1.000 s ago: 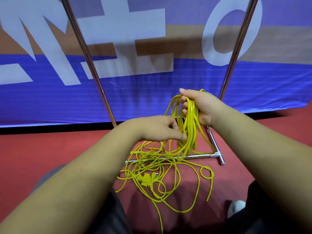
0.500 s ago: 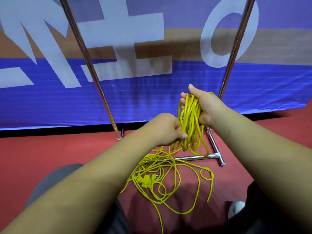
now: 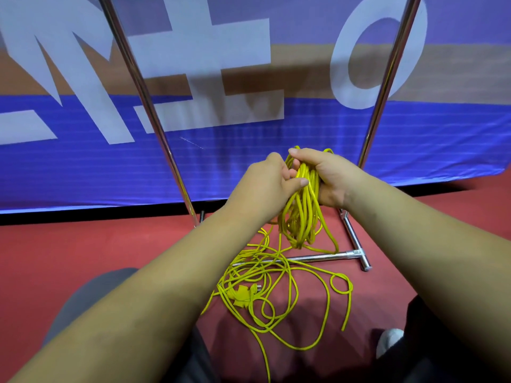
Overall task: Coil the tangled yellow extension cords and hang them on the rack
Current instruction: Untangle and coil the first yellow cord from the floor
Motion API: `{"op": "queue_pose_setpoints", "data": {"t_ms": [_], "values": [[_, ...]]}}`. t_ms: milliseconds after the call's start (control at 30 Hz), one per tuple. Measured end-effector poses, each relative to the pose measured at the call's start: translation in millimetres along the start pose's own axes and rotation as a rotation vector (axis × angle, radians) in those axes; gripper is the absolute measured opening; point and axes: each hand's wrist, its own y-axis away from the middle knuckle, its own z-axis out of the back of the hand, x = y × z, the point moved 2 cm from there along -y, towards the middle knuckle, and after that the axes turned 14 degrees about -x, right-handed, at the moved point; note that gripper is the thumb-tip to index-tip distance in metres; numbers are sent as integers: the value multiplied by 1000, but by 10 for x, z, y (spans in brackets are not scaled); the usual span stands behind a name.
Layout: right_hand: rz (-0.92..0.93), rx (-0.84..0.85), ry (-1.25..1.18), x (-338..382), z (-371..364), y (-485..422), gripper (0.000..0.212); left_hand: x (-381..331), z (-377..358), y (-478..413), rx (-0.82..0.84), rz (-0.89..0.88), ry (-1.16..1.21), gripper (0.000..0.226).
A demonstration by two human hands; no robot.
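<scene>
My right hand (image 3: 330, 175) grips the top of a bunch of yellow extension cord loops (image 3: 302, 217) that hang down in front of the rack. My left hand (image 3: 265, 183) is up against the same bunch, its thumb and fingers pinching a strand at the top. The loose, tangled length of the yellow cord (image 3: 276, 294) lies on the red floor below, with a yellow plug (image 3: 242, 294) in it. The chrome rack (image 3: 143, 100) has two slanted poles and a low crossbar (image 3: 318, 258) under the cord.
A blue, tan and white banner (image 3: 249, 128) stands right behind the rack. Red floor (image 3: 83, 258) spreads to the left and right. My knees show at the bottom, and a white shoe (image 3: 390, 341) sits at the lower right.
My left hand rose from the low strands up to the top of the bunch, bringing another loop to my right hand. More cord has lifted off the floor.
</scene>
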Motion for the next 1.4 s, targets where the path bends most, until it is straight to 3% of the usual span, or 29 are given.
{"op": "queue_pose_setpoints", "data": {"t_ms": [133, 233, 333, 400, 567, 667, 867, 1067, 1167, 1267, 1400], "values": [[17, -22, 59, 36, 15, -14, 25, 277, 89, -163, 55, 108, 52, 43], [37, -16, 134, 121, 60, 3, 23, 673, 118, -362, 8, 228, 61, 25], [3, 5, 145, 205, 87, 39, 26, 960, -59, -376, 308, 295, 31, 64], [-10, 42, 145, 253, 86, 74, 28, 1053, -228, -352, 452, 254, 36, 75], [31, 166, 194, 353, 87, 185, 23, 1271, -585, -342, 528, 242, 55, 50], [72, 158, 155, 397, 129, 223, 25, 1433, -756, -227, 572, 300, 138, 35], [147, 185, -104, 555, 240, 234, 20, 1801, -1095, 73, 709, 254, -184, 17], [165, 238, -441, 674, 339, 172, 16, 2049, -1147, 272, 786, 263, -382, 25], [193, 150, -478, 706, 349, 133, 21, 2104, -1125, 261, 717, 310, -417, 29], [241, 36, -489, 732, 338, 104, 20, 2071, -1030, 122, 486, 347, -435, 23], [263, -66, -396, 730, 302, 94, 22, 1681, -756, -102, 182, 411, -89, 9]]}}
